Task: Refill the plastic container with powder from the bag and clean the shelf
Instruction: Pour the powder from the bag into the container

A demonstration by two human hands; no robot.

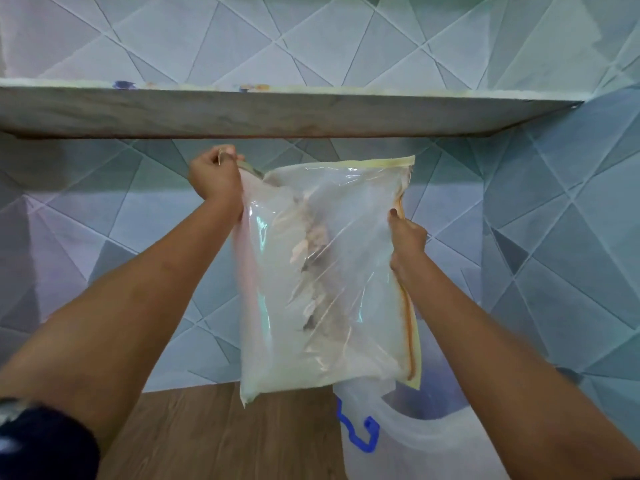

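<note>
the person holds a clear bag (322, 271) up below the shelf (242, 112), against the tiled wall (554, 209). left hand (216, 178) is closed on the bag's upper left corner; right hand (407, 240) pinches its right edge, partway down. pale powder clings inside. the bag's lower right corner hangs just over the open container (415, 441), which stands on the wooden counter (214, 434) and has a blue clip (360, 434).
</note>
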